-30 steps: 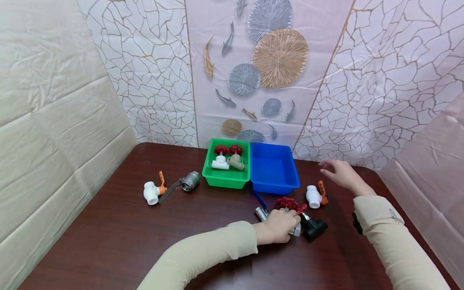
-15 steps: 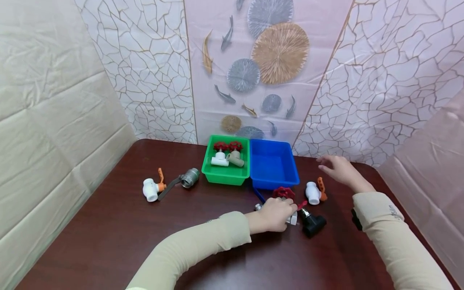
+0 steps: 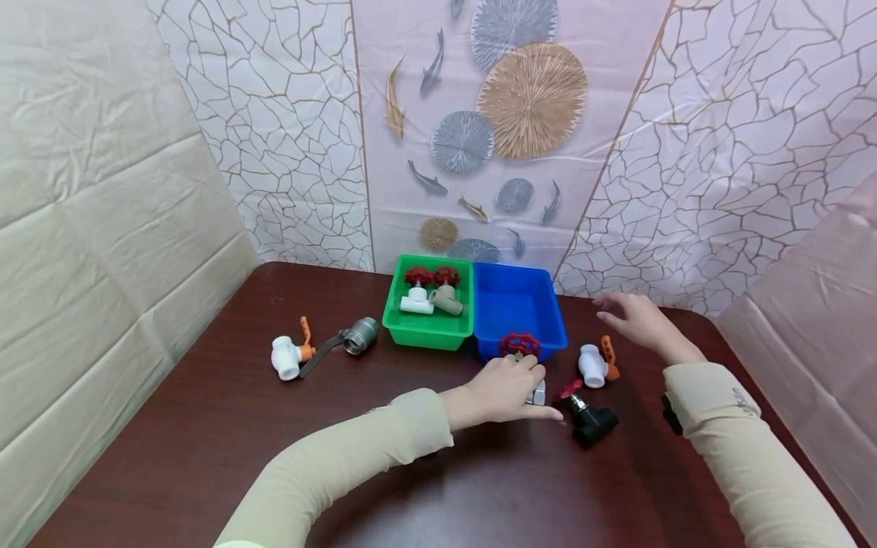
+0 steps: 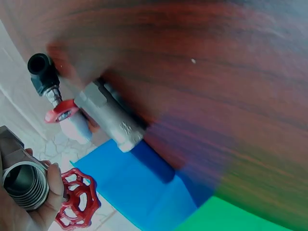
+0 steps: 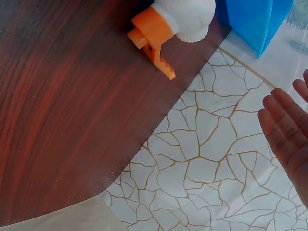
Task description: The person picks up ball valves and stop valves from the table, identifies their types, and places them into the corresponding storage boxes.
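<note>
My left hand (image 3: 503, 388) grips a metal gate valve (image 4: 14, 161) with a red handwheel (image 3: 519, 345), just in front of the blue bin (image 3: 518, 352). The left wrist view shows its threaded opening between the fingers. Below it on the table lies a metal valve (image 4: 113, 120), mostly hidden behind the hand in the head view. A black T-shaped valve (image 3: 593, 425) with a red wheel is right of that hand. My right hand (image 3: 640, 323) hovers at the back right with loosely extended fingers, holding nothing, above a white ball valve (image 3: 591, 367) with an orange lever.
Touching the blue bin's left side is a green bin (image 3: 428, 337), with a white valve (image 3: 416, 301) and a beige valve (image 3: 447, 300) inside, both red-wheeled. Further left lie a long-levered metal ball valve (image 3: 360, 336) and another white ball valve (image 3: 285, 358). Patterned cloth walls (image 3: 294, 152) border the table.
My left hand has lifted the gate valve from among the other valves and moved it left and back, toward the blue bin. The right hand stays nearly still.
</note>
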The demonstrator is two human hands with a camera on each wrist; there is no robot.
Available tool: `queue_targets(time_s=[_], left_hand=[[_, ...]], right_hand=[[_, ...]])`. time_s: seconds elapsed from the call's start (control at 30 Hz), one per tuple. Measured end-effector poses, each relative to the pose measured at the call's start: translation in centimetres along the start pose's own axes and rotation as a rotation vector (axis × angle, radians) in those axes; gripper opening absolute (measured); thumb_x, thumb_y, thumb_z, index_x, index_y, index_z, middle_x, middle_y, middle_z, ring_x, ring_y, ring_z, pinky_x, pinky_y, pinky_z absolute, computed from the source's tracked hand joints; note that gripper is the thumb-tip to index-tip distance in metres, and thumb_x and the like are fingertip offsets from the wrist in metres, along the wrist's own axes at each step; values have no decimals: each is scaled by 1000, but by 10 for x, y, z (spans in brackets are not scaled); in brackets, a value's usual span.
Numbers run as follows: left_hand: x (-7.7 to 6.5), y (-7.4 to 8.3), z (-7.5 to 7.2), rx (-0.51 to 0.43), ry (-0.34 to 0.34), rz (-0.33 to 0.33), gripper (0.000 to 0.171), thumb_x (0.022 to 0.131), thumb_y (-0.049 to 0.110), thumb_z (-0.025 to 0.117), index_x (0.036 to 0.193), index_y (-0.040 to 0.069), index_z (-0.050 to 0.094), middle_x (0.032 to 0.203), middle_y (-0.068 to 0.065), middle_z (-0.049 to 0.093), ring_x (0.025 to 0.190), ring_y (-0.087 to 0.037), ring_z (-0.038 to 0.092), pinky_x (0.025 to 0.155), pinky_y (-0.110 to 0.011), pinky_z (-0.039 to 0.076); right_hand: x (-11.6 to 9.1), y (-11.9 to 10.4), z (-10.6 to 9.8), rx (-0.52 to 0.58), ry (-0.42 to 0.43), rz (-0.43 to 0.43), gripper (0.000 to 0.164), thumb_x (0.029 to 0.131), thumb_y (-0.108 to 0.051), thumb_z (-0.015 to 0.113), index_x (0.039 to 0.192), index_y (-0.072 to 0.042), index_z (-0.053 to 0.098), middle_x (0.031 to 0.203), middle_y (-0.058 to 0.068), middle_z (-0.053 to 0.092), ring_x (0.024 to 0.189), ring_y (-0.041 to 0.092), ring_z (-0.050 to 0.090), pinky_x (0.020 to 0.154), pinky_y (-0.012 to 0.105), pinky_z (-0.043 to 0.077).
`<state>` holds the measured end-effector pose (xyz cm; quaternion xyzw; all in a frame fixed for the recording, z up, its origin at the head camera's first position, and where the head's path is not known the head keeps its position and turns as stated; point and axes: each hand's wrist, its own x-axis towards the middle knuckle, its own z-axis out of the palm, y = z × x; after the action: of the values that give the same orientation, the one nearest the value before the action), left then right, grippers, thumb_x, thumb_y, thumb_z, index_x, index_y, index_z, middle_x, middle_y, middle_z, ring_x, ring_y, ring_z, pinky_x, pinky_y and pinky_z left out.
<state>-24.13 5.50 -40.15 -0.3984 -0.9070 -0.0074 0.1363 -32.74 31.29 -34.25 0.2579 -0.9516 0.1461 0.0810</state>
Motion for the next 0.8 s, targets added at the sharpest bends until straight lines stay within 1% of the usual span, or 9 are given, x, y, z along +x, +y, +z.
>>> queue_targets(time_s=[0.13, 0.17, 0.2, 0.37, 0.5, 0.6, 0.73, 0.8], left_hand=[[-5, -6, -3, 67, 46, 21, 62, 84, 73, 41, 105, 18, 63, 98, 3, 61, 79, -10, 58, 61, -19, 51], [-6, -8, -3, 81, 52, 26, 62, 84, 73, 41, 106, 18, 62, 99, 3, 61, 79, -11, 58, 62, -19, 51], [-8, -10, -3, 91, 55, 28, 63, 84, 73, 41, 106, 18, 62, 100, 2, 61, 80, -11, 58, 62, -19, 51], [-15, -21, -5, 107, 68, 43, 62, 84, 72, 43, 106, 17, 62, 101, 2, 61, 80, -12, 59, 61, -19, 51], [-22, -34, -8, 126, 68, 58, 58, 85, 70, 45, 101, 16, 62, 98, 2, 61, 76, -13, 58, 57, -20, 49], [-25, -46, -12, 133, 58, 62, 54, 87, 66, 47, 98, 16, 62, 95, 1, 60, 73, -13, 57, 56, -21, 48], [-28, -61, -18, 131, 58, 62, 49, 89, 61, 48, 97, 15, 62, 93, 1, 59, 72, -14, 56, 58, -23, 48], [-30, -68, -19, 127, 64, 58, 48, 89, 60, 49, 96, 14, 63, 93, 0, 60, 71, -14, 56, 59, -23, 49]], right_hand=[[1, -3, 1, 6, 3, -13, 29, 92, -14, 57, 109, 9, 61, 94, 24, 67, 82, 35, 63, 70, 48, 50], [2, -5, 2, 8, -5, -7, 29, 92, -13, 58, 110, 9, 61, 95, 24, 67, 82, 35, 64, 70, 47, 51], [2, -7, 1, 14, -29, 7, 29, 92, -11, 57, 112, 10, 60, 97, 25, 67, 85, 37, 64, 73, 51, 50], [6, -16, 3, -12, -77, 16, 28, 92, -9, 58, 113, 8, 60, 103, 25, 66, 89, 37, 64, 78, 51, 50], [10, -20, 6, -22, -86, -7, 27, 92, -8, 58, 113, 8, 60, 105, 26, 66, 92, 38, 63, 79, 52, 50], [11, -22, 8, -21, -79, -22, 27, 91, -7, 58, 113, 9, 60, 106, 27, 65, 96, 40, 62, 81, 53, 49], [9, -27, 10, -19, -83, -33, 27, 91, -7, 57, 113, 9, 60, 109, 26, 65, 103, 41, 60, 87, 55, 47], [9, -30, 11, -21, -86, -42, 27, 91, -7, 57, 113, 8, 61, 110, 25, 65, 103, 41, 60, 88, 56, 46]])
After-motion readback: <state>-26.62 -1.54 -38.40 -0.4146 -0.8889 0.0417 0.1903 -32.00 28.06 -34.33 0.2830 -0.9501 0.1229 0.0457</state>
